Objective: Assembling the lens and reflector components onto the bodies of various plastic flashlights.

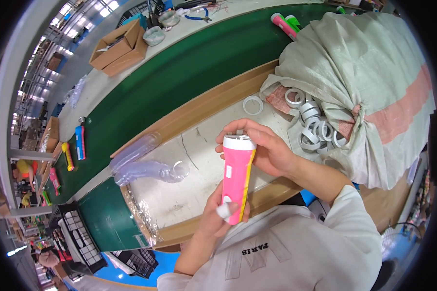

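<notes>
A pink flashlight (235,177) with a yellow side strip stands upright in front of my chest. My left hand (214,213) is closed round its lower end; a blurred white piece shows by the thumb. My right hand (272,153) curls its fingers about the flashlight's white head ring (239,142), thumb and fingers on either side of the rim. Beyond it on the bench lies a single white ring (253,105). More white rings (315,123) spill in a heap from the mouth of a large woven sack (344,72) on the right.
Clear plastic sleeves (148,167) lie left on the white worktop (204,150). A green conveyor belt (194,63) runs behind, carrying flashlights, including a blue one (80,142) and a yellow one (67,156). Cardboard boxes (119,47) stand at the back. Black crates (80,235) are lower left.
</notes>
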Demonstrator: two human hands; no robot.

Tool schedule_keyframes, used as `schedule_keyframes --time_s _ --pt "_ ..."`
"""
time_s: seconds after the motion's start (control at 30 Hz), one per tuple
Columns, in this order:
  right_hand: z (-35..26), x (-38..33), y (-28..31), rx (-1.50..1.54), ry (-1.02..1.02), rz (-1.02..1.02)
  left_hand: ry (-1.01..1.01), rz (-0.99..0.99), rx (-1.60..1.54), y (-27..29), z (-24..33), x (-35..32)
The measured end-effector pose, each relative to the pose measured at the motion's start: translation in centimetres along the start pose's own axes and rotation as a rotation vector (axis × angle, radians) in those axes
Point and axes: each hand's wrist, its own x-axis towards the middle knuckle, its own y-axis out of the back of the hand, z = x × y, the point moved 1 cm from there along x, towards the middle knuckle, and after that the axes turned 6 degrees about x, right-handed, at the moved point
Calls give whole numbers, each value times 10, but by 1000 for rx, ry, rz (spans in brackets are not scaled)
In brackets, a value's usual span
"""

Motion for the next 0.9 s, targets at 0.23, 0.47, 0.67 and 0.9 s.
schedule_keyframes --time_s 0.23,0.47,0.67,0.9 --pt "-2 -42 -20 -93 8 67 -263 194 539 -29 -27 -14" --pt "11 -61 -38 66 180 97 3 -81 52 -58 -45 -34" --pt "21 -68 -36 99 230 -22 -42 -55 267 -55 -52 -50" --pt "39 -61 -21 -220 266 292 -411 405 1332 -18 -43 -23"
